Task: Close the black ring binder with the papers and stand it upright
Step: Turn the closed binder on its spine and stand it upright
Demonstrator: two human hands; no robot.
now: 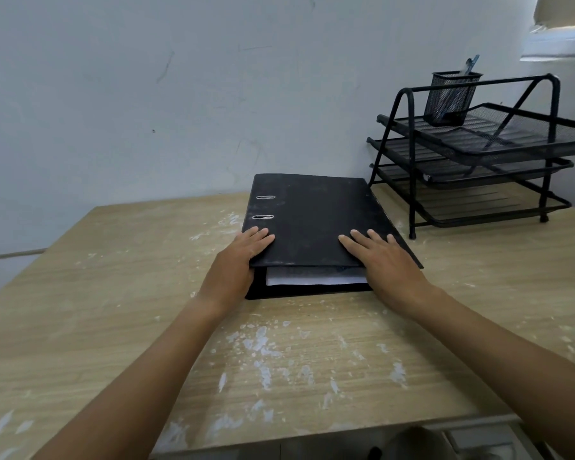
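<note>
The black ring binder (312, 217) lies flat on the wooden desk (279, 353), cover down over white papers (316, 279) that show at its near edge. Two metal slots sit in the cover near the spine on the left. My left hand (241, 260) is at the binder's near left corner, fingers on top of the cover and palm against the spine side. My right hand (385, 260) rests flat on the near right part of the cover, fingers spread.
A black three-tier mesh letter tray (478, 154) stands right of the binder against the wall, with a mesh pen cup (450, 97) on its top tier. A pale wall (180, 94) runs behind the desk. The desk's near edge is at the bottom.
</note>
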